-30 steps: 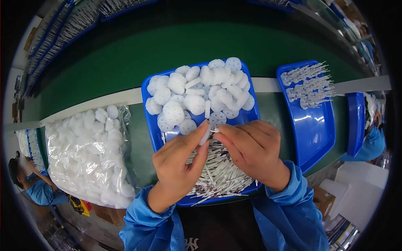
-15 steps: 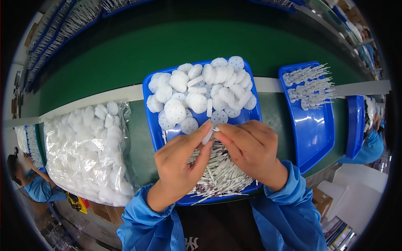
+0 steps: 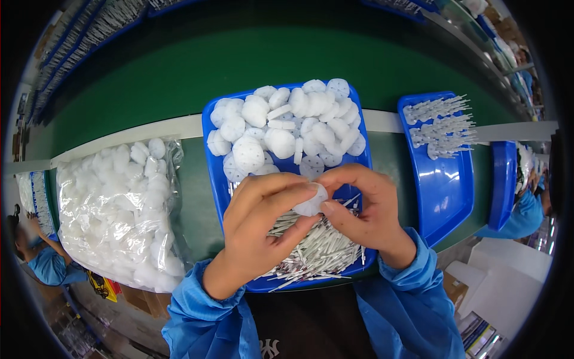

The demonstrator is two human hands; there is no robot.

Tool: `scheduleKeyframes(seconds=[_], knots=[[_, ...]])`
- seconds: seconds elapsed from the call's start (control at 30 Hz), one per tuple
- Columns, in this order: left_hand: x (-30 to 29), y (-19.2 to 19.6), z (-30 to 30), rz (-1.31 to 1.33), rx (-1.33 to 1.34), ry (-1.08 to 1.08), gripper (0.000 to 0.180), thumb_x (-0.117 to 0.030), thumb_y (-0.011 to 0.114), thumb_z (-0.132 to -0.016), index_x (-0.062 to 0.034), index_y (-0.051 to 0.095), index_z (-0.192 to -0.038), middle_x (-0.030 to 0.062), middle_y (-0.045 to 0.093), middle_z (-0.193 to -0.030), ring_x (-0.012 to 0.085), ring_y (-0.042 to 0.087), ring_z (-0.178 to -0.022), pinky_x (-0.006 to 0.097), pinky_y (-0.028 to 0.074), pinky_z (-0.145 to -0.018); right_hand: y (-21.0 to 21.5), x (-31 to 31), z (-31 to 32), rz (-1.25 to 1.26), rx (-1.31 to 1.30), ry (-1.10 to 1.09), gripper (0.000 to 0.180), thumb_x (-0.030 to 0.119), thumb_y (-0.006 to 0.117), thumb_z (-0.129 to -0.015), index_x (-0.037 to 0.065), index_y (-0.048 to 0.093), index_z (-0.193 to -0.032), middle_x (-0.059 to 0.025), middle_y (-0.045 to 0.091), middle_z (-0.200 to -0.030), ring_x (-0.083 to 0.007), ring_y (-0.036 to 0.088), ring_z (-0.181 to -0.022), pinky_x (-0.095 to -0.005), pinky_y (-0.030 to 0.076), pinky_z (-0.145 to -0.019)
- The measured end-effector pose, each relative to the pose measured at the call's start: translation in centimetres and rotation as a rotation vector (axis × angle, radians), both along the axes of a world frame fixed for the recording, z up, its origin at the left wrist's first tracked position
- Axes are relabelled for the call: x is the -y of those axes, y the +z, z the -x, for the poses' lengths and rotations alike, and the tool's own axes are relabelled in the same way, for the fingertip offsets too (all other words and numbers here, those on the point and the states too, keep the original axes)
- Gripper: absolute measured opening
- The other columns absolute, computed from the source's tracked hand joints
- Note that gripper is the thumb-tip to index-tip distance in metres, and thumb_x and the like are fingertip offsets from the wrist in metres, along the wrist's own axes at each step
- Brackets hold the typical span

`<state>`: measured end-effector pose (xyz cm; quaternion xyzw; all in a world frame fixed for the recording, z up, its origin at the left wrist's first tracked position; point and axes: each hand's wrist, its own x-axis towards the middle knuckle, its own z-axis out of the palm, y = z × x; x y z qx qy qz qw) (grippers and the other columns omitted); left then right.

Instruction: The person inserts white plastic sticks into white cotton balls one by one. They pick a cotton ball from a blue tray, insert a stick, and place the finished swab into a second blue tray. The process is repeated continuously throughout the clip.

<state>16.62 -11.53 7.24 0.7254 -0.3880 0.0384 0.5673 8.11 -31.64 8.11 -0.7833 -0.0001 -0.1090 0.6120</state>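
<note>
Over the lower half of a blue tray (image 3: 213,164), my left hand (image 3: 260,218) pinches a small white round disc (image 3: 312,202) between thumb and fingers. My right hand (image 3: 368,212) has thumb and forefinger closed on the same disc from its right edge. Whether a thin stick sits in the disc is hidden by the fingers. Beneath my hands lies a heap of thin white sticks (image 3: 317,248). A pile of similar white discs (image 3: 280,143), some showing small holes, fills the tray's far half.
At left stands a clear plastic bag (image 3: 119,215) full of white discs. A second blue tray (image 3: 445,191) at right holds rows of discs with sticks (image 3: 442,128). A pale strip (image 3: 143,133) crosses the green table (image 3: 269,57). People in blue sleeves (image 3: 57,266) work at both sides.
The disc has turned from nearly edge-on to showing its flat face. My right fingers, earlier pinched at a small white end beside it, now spread around its edge.
</note>
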Motion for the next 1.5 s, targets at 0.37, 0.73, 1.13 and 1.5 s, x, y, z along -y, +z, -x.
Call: scheduleKeyframes(seconds=[0.37,0.73,1.13,1.5], knots=[[0.1,0.1,0.0,-0.064,0.2,0.035,0.051,-0.001,0.094,-0.067,-0.0078,0.081,-0.116,0.0106,0.077,-0.118,0.0286,0.072,-0.099,0.039,0.058,-0.083,-0.3,-0.5,0.2,-0.141,0.008,0.06,0.036,-0.001,0.082,-0.092,-0.002,0.069,-0.125,-0.0106,0.079,-0.111,-0.0168,0.077,-0.102,-0.0326,0.061,-0.09],[0.2,0.2,-0.2,-0.024,0.193,-0.044,0.047,-0.002,0.089,-0.072,-0.0038,0.084,-0.119,0.0107,0.079,-0.128,0.0264,0.072,-0.099,0.034,0.059,-0.081,-0.4,0.7,0.3,-0.39,-0.049,0.163,0.029,-0.003,0.076,-0.097,-0.001,0.065,-0.124,-0.0077,0.074,-0.109,-0.0137,0.074,-0.101,-0.0299,0.057,-0.092],[-0.7,-0.5,-0.5,0.133,-0.018,-0.065,0.041,-0.003,0.083,-0.085,-0.0003,0.081,-0.127,0.0208,0.072,-0.132,0.0288,0.074,-0.106,0.038,0.062,-0.086,1.8,2.2,1.4,0.069,-0.13,0.07,0.027,-0.006,0.075,-0.091,0.001,0.073,-0.116,-0.0088,0.084,-0.101,-0.0143,0.079,-0.095,-0.0306,0.059,-0.086],[-1.4,-0.5,-0.6,0.106,-0.431,-0.02,0.031,-0.001,0.074,-0.1,0.0002,0.079,-0.131,0.0142,0.071,-0.129,0.0206,0.071,-0.109,0.029,0.057,-0.086,0.5,0.7,0.3,0.979,-0.053,0.051,0.033,0.003,0.078,-0.079,0.008,0.073,-0.111,-0.0063,0.068,-0.096,-0.0245,0.07,-0.091,-0.0383,0.056,-0.081]])
